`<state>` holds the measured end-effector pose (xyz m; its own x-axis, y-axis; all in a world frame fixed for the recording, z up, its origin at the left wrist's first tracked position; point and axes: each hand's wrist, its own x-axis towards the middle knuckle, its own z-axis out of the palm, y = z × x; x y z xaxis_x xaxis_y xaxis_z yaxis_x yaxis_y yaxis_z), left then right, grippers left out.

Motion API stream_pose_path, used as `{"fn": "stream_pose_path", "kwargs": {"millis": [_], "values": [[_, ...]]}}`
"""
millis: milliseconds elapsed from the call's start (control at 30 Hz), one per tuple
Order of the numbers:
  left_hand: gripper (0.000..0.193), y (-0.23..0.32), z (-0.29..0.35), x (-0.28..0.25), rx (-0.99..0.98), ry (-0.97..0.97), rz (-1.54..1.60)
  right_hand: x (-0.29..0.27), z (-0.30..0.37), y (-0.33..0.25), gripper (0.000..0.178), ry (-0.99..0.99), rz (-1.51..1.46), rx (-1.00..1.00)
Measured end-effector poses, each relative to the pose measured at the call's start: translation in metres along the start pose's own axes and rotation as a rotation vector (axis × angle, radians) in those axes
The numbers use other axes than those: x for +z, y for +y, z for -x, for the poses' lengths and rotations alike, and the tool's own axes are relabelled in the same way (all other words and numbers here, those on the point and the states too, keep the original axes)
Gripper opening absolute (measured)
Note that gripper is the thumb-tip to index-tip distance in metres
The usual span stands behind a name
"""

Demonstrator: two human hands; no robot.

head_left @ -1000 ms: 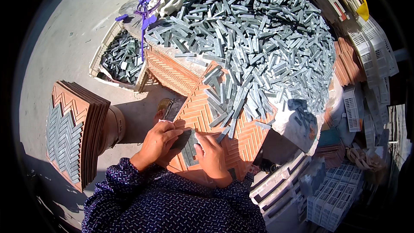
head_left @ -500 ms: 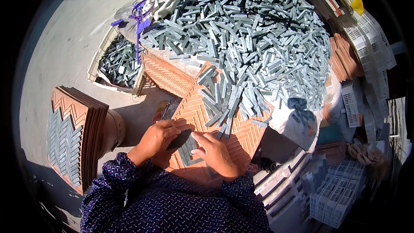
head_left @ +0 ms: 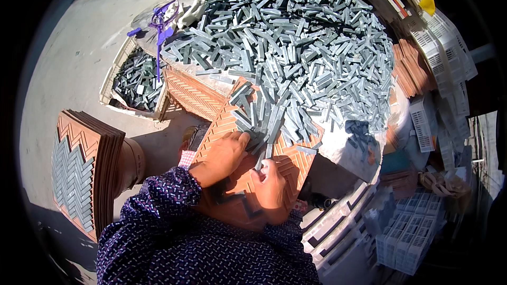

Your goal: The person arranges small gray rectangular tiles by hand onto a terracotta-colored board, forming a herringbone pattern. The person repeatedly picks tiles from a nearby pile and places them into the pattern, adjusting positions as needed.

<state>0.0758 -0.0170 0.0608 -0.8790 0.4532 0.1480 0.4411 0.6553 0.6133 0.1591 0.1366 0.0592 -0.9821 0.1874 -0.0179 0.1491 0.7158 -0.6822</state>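
Observation:
An orange herringbone-grooved tray point(head_left: 215, 138) lies in front of me, with loose grey stone strips point(head_left: 274, 119) heaped over its far part. My right hand point(head_left: 271, 182) pinches a grey strip point(head_left: 261, 159) between thumb and fingers, at the near edge of the heap. Reaching across the tray, my left hand point(head_left: 224, 157) has its fingers curled at the loose strips; what they hold, if anything, is hidden. Dark strips point(head_left: 243, 200) sit in the grooves close to my body, partly shaded and partly covered by my hands.
Beyond the tray, a large pile of grey strips point(head_left: 317, 47) covers a round table. At left, a stack of orange trays point(head_left: 79, 169) is topped by one partly filled with strips. A pale crate point(head_left: 113, 82) of dark strips and purple scissors-like tool point(head_left: 161, 31) lie farther off. White crates point(head_left: 412, 232) stand at right.
Both hands have left the strips near my body. My left hand moved forward and right to the heap's edge; the right moved slightly right and now pinches a strip. The view has shifted slightly.

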Motion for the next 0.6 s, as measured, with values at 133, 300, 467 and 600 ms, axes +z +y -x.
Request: {"fn": "stream_pose_path", "kwargs": {"millis": [133,300,467,600], "values": [[0.032,-0.024,0.02,-0.037,0.044,-0.011,0.097,-0.014,0.011,0.021,0.02,-0.135,-0.213,-0.044],[0.023,-0.049,0.061,-0.057,-0.029,0.06,0.126,-0.019,0.023,0.014,0.025,-0.232,-0.113,-0.303],[0.025,-0.052,0.073,-0.055,-0.061,0.067,0.139,-0.028,0.014,0.019,0.02,-0.254,-0.096,-0.355],[0.026,-0.051,0.075,-0.053,-0.072,0.08,0.155,-0.029,0.006,0.021,0.021,-0.346,-0.108,-0.404]]}}
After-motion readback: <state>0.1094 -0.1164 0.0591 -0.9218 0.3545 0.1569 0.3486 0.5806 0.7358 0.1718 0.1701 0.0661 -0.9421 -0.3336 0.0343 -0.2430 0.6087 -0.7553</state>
